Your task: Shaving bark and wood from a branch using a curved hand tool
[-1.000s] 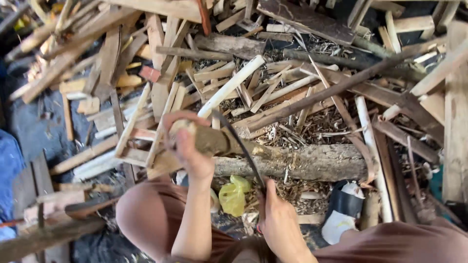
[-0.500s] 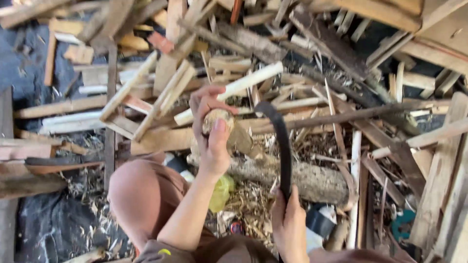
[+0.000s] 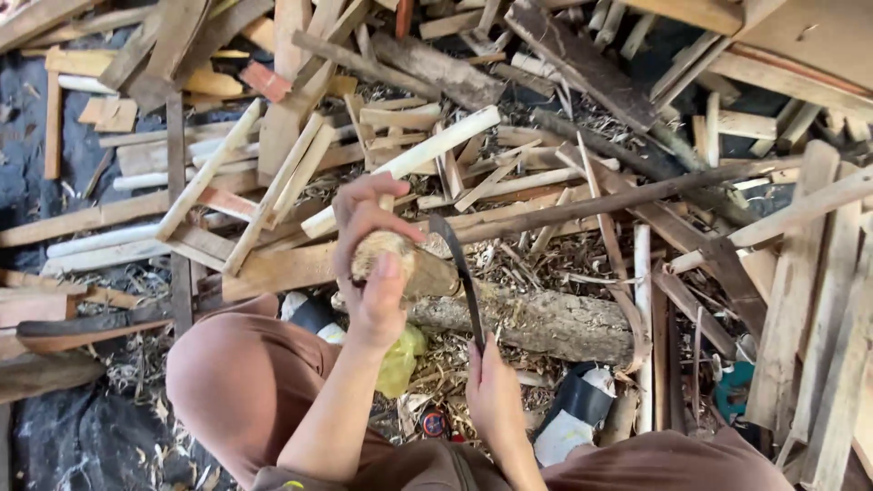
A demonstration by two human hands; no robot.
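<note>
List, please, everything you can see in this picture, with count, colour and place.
wood piece: one, pale tan, centre, end gripped by the left hand
blade: one, dark, curved, right of the wood piece, held upright
log: one, grey-brown bark, lying across the centre under the wood piece
sticks: many, pale and brown, piled over the upper half
planks: several, light brown, right side
sheet: one, dark blue-black, left side under the scraps
yellow bag: one, crumpled, below the log
shavings: many, straw-coloured, around the log
trousers: brown, over both knees, bottom
left hand: around the wood piece
right hand: on the blade's handle
</note>
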